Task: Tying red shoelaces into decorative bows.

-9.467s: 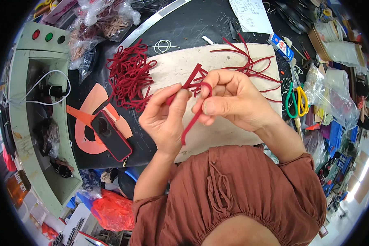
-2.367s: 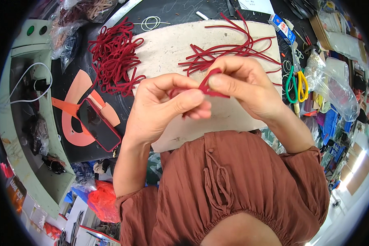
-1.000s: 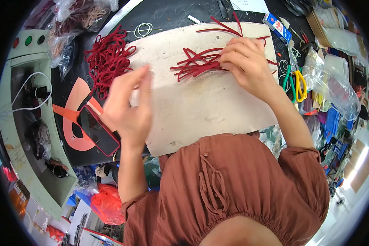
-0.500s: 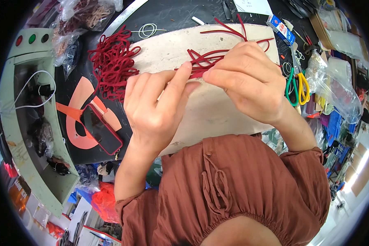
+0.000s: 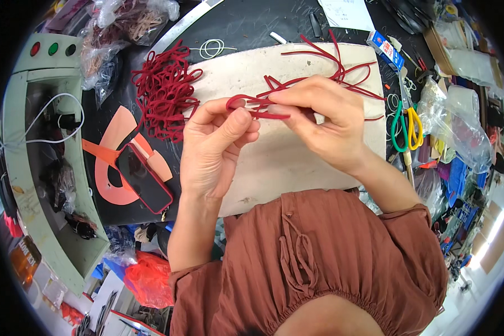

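A thin dark red cord [image 5: 272, 115] is bent into a loop between my two hands, above a pale board [image 5: 297, 162]. My left hand [image 5: 215, 134] pinches the loop at its left end between thumb and index finger. At the cord's other side, my right hand [image 5: 327, 120] grips it with the fingertips. Several loose red cords [image 5: 341, 70] lie across the far part of the board, partly hidden behind my right hand. To the left is a heap of looped red cords [image 5: 165, 92], partly on the black table.
A phone with a red edge [image 5: 144, 176] lies on orange cut pieces [image 5: 109, 173] at the left. Scissors with green and yellow handles [image 5: 407, 129] and a blue box [image 5: 385, 49] are at the right. A grey-green cabinet [image 5: 39, 162] stands far left.
My hands have come apart slightly, and the left has turned to show its palm side. The red cord now forms a visible loop between them, nearer to me.
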Action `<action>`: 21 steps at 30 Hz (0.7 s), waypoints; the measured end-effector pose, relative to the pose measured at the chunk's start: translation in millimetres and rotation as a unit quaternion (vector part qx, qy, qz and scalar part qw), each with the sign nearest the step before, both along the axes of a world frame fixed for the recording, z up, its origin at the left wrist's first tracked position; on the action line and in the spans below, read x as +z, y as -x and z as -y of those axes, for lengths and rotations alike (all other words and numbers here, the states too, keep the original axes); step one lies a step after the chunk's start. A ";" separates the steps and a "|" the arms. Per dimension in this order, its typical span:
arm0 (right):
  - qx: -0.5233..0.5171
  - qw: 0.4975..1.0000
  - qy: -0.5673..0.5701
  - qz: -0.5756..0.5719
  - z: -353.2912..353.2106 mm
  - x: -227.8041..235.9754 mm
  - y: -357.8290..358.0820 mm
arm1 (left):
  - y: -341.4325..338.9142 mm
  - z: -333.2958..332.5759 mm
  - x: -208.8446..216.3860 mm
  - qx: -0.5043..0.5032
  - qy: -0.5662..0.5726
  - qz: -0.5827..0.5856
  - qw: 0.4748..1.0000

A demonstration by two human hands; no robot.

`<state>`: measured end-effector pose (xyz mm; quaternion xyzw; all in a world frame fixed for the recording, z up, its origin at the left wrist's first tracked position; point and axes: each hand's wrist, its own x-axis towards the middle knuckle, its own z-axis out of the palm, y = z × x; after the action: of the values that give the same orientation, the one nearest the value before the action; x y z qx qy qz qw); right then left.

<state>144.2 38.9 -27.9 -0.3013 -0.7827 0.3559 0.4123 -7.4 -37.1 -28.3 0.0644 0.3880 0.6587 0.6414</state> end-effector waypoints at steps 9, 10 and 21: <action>0.040 0.983 0.162 -0.081 10.6 9.1 14.6 | -13.6 -4.3 -4.8 0.071 -0.067 -0.045 0.994; 0.041 0.974 0.202 -0.090 10.9 7.9 13.3 | -15.0 -3.9 -3.5 0.065 -0.071 -0.040 0.995; 0.098 0.961 0.259 0.024 -2.0 12.2 -8.0 | -4.6 -0.7 2.6 0.063 -0.220 -0.637 0.736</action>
<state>152.3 40.9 -15.7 -0.3285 -0.6990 0.5776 0.2642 -2.8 -36.3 -25.7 0.5841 0.5533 0.5693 0.1691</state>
